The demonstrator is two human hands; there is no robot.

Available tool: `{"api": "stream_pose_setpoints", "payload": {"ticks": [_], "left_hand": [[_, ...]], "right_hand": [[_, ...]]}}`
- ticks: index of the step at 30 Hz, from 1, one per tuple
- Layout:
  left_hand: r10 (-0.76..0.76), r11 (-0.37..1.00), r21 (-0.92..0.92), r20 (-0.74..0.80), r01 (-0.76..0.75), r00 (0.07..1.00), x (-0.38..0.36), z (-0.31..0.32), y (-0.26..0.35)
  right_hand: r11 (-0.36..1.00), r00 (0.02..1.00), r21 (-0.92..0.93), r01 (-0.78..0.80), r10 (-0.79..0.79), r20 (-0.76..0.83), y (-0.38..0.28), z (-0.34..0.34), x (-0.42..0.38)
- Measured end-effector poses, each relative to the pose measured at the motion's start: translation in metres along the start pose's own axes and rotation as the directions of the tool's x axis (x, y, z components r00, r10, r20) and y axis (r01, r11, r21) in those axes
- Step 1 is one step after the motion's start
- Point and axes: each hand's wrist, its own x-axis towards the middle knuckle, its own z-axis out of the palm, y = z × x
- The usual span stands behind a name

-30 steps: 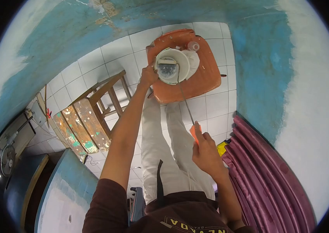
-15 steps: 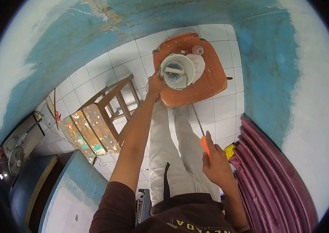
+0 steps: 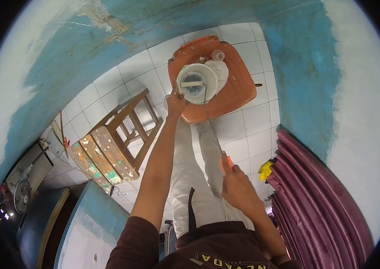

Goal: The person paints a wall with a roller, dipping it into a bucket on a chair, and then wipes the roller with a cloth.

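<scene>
On the seat of an orange-brown chair [image 3: 239,87] stands a white bucket [image 3: 212,83]. My left hand [image 3: 176,104] grips the bucket's near left rim. Inside the bucket lies the white roller head [image 3: 192,84], over greyish-white contents. A thin metal rod [image 3: 214,130] runs from the bucket down to an orange handle [image 3: 227,162], which my right hand [image 3: 238,186] is closed around. Beside the bucket on the seat are a white cloth-like piece [image 3: 218,71] and a clear plastic cup [image 3: 218,55].
A paint-spattered wooden stool [image 3: 116,157] is on the left of the tiled floor [image 3: 145,67]. Purple curtains [image 3: 315,197] hang at the right, with a yellow item [image 3: 266,170] beside them. Half-painted blue walls surround the area. A fan [image 3: 21,195] stands at far left.
My right hand has moved left and slightly up with the handle, and the rod reaches further over the bucket. The chair and bucket appear a little further left in view.
</scene>
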Motion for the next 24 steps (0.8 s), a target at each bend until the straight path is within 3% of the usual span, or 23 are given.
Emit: {"api": "stream_pose_setpoints", "payload": {"ticks": [2,5,7,8,9,12,14,19,21,24], "left_hand": [[0.098,0.99,0.107,-0.041,-0.093,0.994,0.005,0.004,-0.022],[-0.014,0.987,0.159,-0.045,0.021,0.999,-0.002,0.012,-0.03],[-0.014,0.999,-0.031,-0.08,0.012,0.997,-0.012,0.024,-0.022],[-0.186,0.982,-0.011,-0.01,0.186,0.982,-0.018,0.026,-0.015],[-0.188,0.982,-0.01,-0.012,0.187,0.982,-0.021,0.035,-0.021],[-0.008,0.994,-0.11,-0.132,-0.006,0.991,-0.025,0.057,-0.057],[-0.037,0.996,-0.088,-0.122,0.027,0.992,-0.018,0.059,-0.066],[-0.187,0.974,-0.143,-0.055,0.178,0.981,-0.028,0.049,-0.037],[-0.038,0.999,0.03,-0.165,0.044,0.986,-0.024,0.049,-0.037],[-0.093,0.978,0.179,-0.095,0.109,0.991,-0.031,0.04,-0.019]], "right_hand": [[0.998,0.998,0.03,0.063,-0.063,-0.003,0.008,-0.021,-0.006],[0.984,0.993,0.138,0.112,-0.105,-0.057,0.013,-0.035,-0.017],[0.985,0.989,0.145,0.09,-0.072,-0.126,0.007,-0.031,-0.02],[0.985,0.99,0.147,0.089,-0.071,-0.123,0.005,-0.024,-0.017],[0.984,0.988,0.153,0.094,-0.073,-0.134,0.005,-0.014,-0.01],[0.988,0.989,0.14,0.06,-0.04,-0.14,-0.007,0.014,0.004],[0.995,0.997,0.091,-0.038,0.044,-0.067,-0.024,0.016,0.006],[0.996,0.998,-0.067,-0.057,0.057,0.0,-0.006,0.016,0.006],[0.995,0.999,-0.1,-0.03,0.031,0.015,0.003,0.005,-0.004],[0.994,0.999,-0.109,0.023,-0.019,0.041,0.007,-0.017,-0.019]]}}
